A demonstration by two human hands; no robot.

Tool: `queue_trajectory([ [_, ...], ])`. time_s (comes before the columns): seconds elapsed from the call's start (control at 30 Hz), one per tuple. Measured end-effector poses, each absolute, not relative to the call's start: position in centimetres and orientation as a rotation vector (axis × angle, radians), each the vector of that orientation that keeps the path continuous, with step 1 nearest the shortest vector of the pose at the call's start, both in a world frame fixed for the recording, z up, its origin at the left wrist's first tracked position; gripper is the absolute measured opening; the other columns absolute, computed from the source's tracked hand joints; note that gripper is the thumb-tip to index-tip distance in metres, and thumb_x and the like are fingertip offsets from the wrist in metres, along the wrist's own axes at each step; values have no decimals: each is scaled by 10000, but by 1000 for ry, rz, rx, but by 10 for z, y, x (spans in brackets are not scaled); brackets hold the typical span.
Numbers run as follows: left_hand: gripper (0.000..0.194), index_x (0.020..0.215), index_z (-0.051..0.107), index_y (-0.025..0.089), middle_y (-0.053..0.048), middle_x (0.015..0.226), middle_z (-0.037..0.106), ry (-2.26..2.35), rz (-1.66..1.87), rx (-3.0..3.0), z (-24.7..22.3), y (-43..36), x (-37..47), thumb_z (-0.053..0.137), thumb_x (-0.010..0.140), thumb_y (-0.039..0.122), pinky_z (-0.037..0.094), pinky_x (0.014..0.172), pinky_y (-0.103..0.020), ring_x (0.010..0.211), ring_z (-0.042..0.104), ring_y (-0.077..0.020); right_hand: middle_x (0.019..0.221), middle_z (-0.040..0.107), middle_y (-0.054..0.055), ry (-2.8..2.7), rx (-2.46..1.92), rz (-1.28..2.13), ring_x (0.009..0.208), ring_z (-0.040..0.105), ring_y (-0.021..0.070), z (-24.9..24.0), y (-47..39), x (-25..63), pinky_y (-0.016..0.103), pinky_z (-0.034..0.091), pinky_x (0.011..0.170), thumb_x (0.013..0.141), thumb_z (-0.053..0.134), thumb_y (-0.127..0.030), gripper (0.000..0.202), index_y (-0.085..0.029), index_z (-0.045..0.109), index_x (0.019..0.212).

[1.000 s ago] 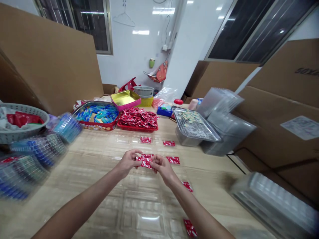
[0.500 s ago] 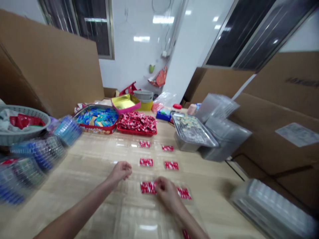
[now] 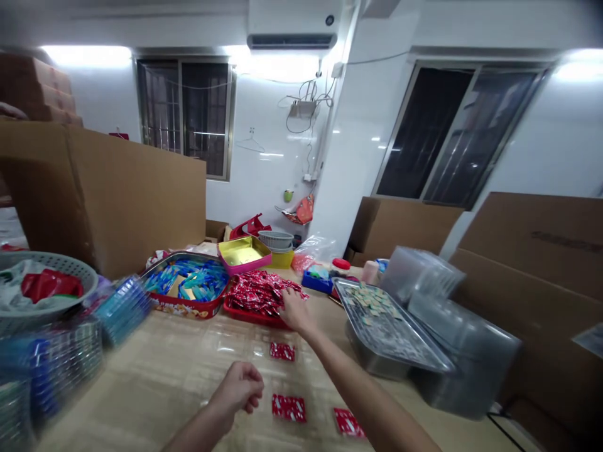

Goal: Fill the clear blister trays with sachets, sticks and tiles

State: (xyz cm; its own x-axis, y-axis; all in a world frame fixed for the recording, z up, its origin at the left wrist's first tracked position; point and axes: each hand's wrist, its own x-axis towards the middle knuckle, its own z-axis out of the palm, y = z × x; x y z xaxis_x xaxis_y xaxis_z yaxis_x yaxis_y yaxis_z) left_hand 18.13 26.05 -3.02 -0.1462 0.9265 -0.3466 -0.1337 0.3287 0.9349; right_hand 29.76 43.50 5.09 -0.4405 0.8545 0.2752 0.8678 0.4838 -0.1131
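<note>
My right hand reaches onto the right side of a pile of small red-and-white packets heaped in a red tray. Its fingers look apart and touch the packets; the fingertips are partly lost in the pile. My left hand hovers over the table with curled fingers, and whatever may be inside them is hidden. Single red packets lie in clear plastic trays: one packet near the red tray, another packet right of my left hand, and a third packet beside my right forearm.
To the left stand a tin of blue packets, stacked clear trays and a grey basket. A metal tray with small pale pieces and clear plastic containers stand right. Cardboard rises behind.
My right hand has moved from a red packet near me forward to the pile. My left hand stays over the clear trays, fingers curled. The view has tilted up.
</note>
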Motion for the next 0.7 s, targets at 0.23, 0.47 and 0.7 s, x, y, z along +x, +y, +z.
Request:
queue_trajectory([
  [0.23,225,671,489,198,33,465,577,1313,1116,722,-45,277,182,667,541,241,304,368,-190,382,506,-103,1236,547,202,-2419,-1633,-134,1098,539,285,32,498,260,357,441,817,733,552,-45,560,-117,466,1283],
  [0.47,213,623,490,191,20,462,564,1326,1091,621,-59,274,184,667,521,248,292,378,-192,382,492,-97,1017,679,180,-2504,-1580,-104,975,627,237,21,512,260,309,432,817,880,365,-75,314,-111,662,976],
  [0.7,242,653,493,192,11,476,582,1273,1098,552,-58,273,187,689,539,277,299,404,-198,388,503,-104,1023,688,161,-2357,-1532,3,1013,613,271,37,505,274,332,419,850,816,462,-83,312,-136,664,1048],
])
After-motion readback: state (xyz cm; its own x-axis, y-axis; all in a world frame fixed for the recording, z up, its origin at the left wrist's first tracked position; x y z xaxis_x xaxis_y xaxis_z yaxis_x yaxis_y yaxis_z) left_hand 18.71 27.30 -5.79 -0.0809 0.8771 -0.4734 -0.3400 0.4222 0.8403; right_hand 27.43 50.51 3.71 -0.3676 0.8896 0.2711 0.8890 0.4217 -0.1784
